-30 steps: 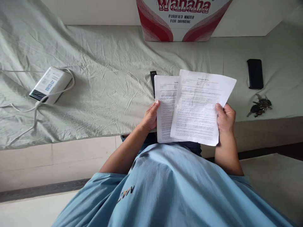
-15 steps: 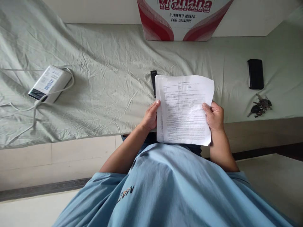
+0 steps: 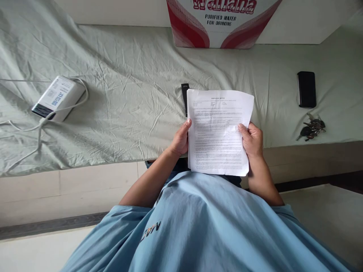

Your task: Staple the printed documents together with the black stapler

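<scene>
A small stack of printed paper sheets (image 3: 218,132) is held over the near edge of the cloth-covered surface, in front of my body. My left hand (image 3: 180,139) pinches the stack's left edge, thumb on top and fingers behind. On the opposite edge my right hand (image 3: 252,139) grips the paper the same way, its thumb lying on the print. The top sheet carries dense small text under a short heading. Partly covered by the sheets' upper left corner, a narrow black object (image 3: 185,96) lies on the cloth; I cannot make out its kind.
A wrinkled pale green cloth (image 3: 127,94) covers the surface. At left lies a white box-shaped device (image 3: 61,98) with a white cable. A black phone-like object (image 3: 306,89) and a bunch of keys (image 3: 312,127) lie at right. A red-and-white water carton (image 3: 224,30) stands at the back.
My right hand has moved slightly left with the top sheet, so the sheets' left edges now lie more nearly in line. My left hand stays in almost the same place.
</scene>
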`<state>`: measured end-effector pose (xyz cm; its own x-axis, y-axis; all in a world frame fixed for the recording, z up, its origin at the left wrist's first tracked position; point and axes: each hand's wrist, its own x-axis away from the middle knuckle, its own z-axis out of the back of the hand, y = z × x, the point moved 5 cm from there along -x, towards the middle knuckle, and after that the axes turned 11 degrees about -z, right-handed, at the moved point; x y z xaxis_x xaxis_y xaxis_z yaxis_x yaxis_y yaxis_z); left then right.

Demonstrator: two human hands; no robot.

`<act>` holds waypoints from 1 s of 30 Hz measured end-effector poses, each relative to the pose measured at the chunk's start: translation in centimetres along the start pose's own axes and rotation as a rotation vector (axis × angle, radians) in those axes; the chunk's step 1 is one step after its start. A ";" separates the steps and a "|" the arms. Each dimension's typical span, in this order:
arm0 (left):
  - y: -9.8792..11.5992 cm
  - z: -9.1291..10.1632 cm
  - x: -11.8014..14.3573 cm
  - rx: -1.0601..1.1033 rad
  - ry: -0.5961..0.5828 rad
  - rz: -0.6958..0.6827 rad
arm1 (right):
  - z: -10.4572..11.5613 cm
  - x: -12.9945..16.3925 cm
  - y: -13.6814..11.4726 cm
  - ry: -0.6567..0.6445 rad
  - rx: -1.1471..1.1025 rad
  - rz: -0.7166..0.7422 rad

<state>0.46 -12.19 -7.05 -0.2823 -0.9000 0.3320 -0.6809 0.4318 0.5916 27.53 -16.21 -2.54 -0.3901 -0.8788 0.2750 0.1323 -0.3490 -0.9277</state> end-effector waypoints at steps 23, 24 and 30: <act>0.4 0.2 0.0 -0.059 0.093 -0.039 | 0.4 -0.2 0.2 0.247 0.227 0.187; 0.3 0.4 0.0 -0.055 0.107 -0.042 | 0.5 -0.2 0.3 0.212 0.183 0.166; 0.4 1.7 -0.3 -0.044 0.208 -0.127 | 1.5 2.2 2.1 -0.140 -0.051 -0.119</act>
<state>-0.87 -11.84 -8.17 -0.0483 -0.9176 0.3945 -0.6709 0.3224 0.6678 28.32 -19.32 -3.52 -0.2694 -0.8701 0.4127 0.0452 -0.4396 -0.8971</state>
